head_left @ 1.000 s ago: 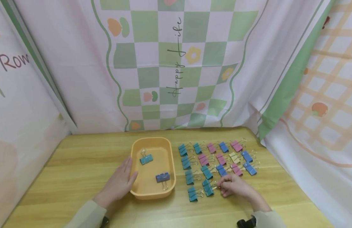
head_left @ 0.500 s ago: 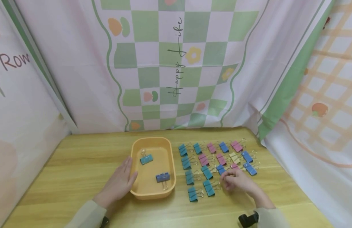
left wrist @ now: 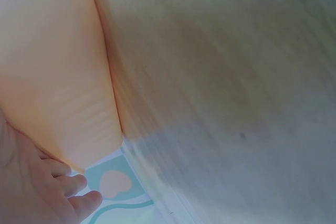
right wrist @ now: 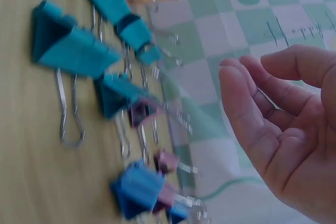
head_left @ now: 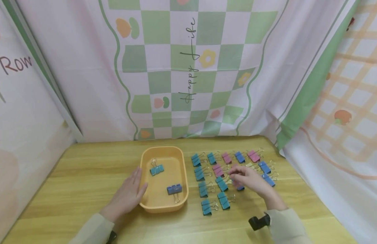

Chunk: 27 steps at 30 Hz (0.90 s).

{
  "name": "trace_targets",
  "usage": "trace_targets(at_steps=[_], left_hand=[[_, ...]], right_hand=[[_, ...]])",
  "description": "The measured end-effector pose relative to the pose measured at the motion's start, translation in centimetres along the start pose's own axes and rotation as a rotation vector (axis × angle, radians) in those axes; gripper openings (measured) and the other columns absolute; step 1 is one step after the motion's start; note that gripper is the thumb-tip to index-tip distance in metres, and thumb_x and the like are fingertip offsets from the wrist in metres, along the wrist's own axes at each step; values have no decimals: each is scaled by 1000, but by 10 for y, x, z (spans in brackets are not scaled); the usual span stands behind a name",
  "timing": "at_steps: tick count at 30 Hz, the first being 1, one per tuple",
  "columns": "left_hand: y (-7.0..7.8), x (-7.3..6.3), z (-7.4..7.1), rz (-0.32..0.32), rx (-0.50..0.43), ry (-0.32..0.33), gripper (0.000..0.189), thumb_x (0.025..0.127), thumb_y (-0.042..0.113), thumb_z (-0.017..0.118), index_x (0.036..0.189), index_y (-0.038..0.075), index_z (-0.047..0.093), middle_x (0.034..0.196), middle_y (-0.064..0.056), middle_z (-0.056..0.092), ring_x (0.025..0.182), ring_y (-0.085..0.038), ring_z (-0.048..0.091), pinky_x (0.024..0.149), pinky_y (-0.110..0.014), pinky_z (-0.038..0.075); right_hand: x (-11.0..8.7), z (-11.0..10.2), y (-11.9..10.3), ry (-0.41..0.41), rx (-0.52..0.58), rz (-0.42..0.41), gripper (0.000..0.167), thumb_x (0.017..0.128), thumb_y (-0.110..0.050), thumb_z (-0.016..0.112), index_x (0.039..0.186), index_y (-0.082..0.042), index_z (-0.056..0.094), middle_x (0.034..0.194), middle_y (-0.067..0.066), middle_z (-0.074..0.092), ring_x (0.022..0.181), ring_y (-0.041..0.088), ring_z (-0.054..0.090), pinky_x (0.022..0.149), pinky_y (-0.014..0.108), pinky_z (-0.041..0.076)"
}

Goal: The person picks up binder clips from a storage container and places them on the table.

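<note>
My left hand (head_left: 127, 195) lies with extended fingers along the left wall of a yellow tray (head_left: 164, 208). Inside are a teal binder clip (head_left: 157, 169) and a dark blue binder clip (head_left: 174, 189). My right hand (head_left: 250, 179) hovers over the rows of clips, covering some of them, including part of a blue binder clip (head_left: 240, 187). In the right wrist view, its thumb and loosely bent fingers are apart with nothing between them. Close to its fingertips are a pink binder clip (head_left: 218, 170) and a teal binder clip (head_left: 221, 184).
Teal, pink, blue and yellow binder clips stand in rows right of the tray. The nearest teal clips (head_left: 206, 207) are by the table's front. A wooden table (head_left: 93, 169) carries everything. Patterned cloth (head_left: 188, 78) hangs behind and at both sides.
My right hand has left the wire handles of a front teal binder clip and moved away from me, up over the middle rows. My left hand and the tray stay put.
</note>
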<state>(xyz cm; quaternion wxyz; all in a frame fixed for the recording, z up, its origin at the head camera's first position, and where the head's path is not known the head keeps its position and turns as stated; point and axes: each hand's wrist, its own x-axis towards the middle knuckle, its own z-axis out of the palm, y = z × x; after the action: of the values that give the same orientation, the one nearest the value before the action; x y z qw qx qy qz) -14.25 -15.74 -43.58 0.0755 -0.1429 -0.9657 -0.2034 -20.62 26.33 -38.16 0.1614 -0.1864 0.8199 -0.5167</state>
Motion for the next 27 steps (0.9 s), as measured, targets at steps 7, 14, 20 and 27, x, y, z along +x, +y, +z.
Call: trace_targets(at_steps=[7,14,20,27], left_hand=[[0,0,0,0,-1,-1,63,100,32,36,141,-11,16,146,-26,15,133,-38,20,106,-51,21],[0,1,0,-10,9,4,63,99,32,37,141,-11,18,146,-26,19,132,-39,23,105,-54,20],[0,1,-1,-12,13,-5,63,99,32,37,141,-11,17,146,-25,18,132,-39,22,105,-54,19],[1,1,-2,-12,13,-11,63,99,32,36,141,-11,17,146,-25,17,133,-38,20,106,-53,18]], right_hand=[[19,19,-22,-30,-35,-54,28,94,-14,53,113,7,56,92,12,62,78,32,60,67,42,55],[37,38,-37,-86,-36,-126,27,94,-11,52,113,8,55,82,12,61,74,37,60,67,49,54],[49,55,-44,-154,-39,-153,24,94,-12,52,112,3,57,88,12,60,75,39,60,65,44,55],[58,75,-51,-182,-39,-135,21,93,-10,54,110,2,58,93,15,59,75,37,61,64,42,55]])
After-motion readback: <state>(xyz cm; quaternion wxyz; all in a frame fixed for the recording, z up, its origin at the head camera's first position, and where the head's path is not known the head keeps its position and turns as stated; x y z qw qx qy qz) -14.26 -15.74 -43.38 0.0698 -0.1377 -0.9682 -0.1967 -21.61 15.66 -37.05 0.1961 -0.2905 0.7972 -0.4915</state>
